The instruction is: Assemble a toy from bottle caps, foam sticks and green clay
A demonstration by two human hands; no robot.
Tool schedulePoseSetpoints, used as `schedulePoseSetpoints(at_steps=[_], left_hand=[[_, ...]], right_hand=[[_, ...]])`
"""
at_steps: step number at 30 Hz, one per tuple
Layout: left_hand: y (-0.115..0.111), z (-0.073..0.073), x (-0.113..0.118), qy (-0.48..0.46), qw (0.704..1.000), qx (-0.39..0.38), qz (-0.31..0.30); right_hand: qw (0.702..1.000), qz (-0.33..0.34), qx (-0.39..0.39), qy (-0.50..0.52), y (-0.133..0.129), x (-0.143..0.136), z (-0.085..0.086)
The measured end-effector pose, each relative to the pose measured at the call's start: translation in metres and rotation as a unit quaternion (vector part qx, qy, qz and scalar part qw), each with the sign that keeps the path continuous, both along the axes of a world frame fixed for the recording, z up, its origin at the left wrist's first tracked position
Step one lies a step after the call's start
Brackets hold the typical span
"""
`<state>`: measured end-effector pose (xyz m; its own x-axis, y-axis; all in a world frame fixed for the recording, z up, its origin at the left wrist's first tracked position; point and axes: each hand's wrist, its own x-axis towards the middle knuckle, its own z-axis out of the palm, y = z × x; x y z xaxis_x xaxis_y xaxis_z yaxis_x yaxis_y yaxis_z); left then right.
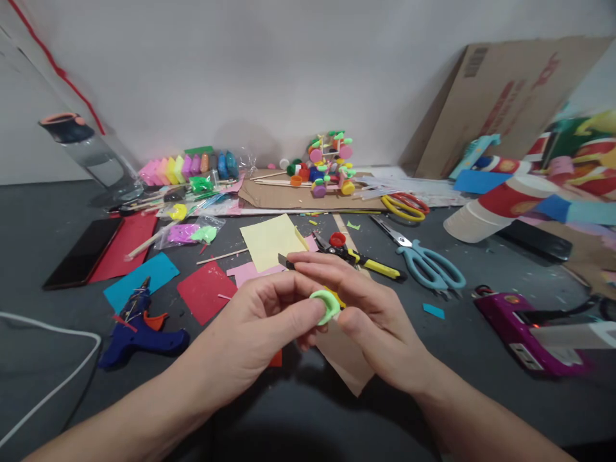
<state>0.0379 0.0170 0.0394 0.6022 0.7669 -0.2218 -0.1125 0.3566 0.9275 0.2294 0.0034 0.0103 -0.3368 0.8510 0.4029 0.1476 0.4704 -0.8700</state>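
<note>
A small light green piece of clay, shaped like a shallow cup, is pinched between the thumb and fingers of my left hand. My right hand is curved around its right side, with the thumb tip at the green rim and the other fingers stretched above it. Below the hands lies a strip of brown cardboard. Just beyond the fingertips are a yellow paper sheet and a yellow and black cutter. Whether the right fingers press on the clay is hard to see.
A blue glue gun and red paper lie left. Blue-handled scissors, a paper cup and a purple device are right. Behind stand a bottle, clay packs and a colourful small model.
</note>
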Motion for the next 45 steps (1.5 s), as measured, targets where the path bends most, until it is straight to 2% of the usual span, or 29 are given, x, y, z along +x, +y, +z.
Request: schedulePoseSetpoints(at_steps=[10,16,29,34,40,45], left_hand=[[0.0001,0.004,-0.0018,0.009,1.0,0.008,0.006],[-0.0005,0.0057,-0.0042,0.046,0.999,0.02,0.005],[0.0016,0.0071,-0.0058,0.04,0.999,0.01,-0.013],[0.0041,0.0067,-0.0042,0.021,1.0,0.0,-0.015],[0.0041,0.0064,-0.0044,0.05,0.999,0.002,-0.015],[0.0025,0.0069,-0.0063,0.039,0.999,0.001,-0.008]], right_hand=[[0.992,0.022,-0.108,0.067,0.0025,0.0002,0.0045],[0.999,0.013,-0.001,0.047,0.0015,0.0031,0.002],[0.997,0.009,0.071,-0.004,0.0017,0.0018,0.0013],[0.996,-0.001,0.082,-0.02,0.0011,0.0009,0.0037],[0.993,0.008,0.108,-0.052,0.0006,0.0019,0.0064],[0.993,0.012,0.105,-0.061,0.0003,0.0017,0.0075]])
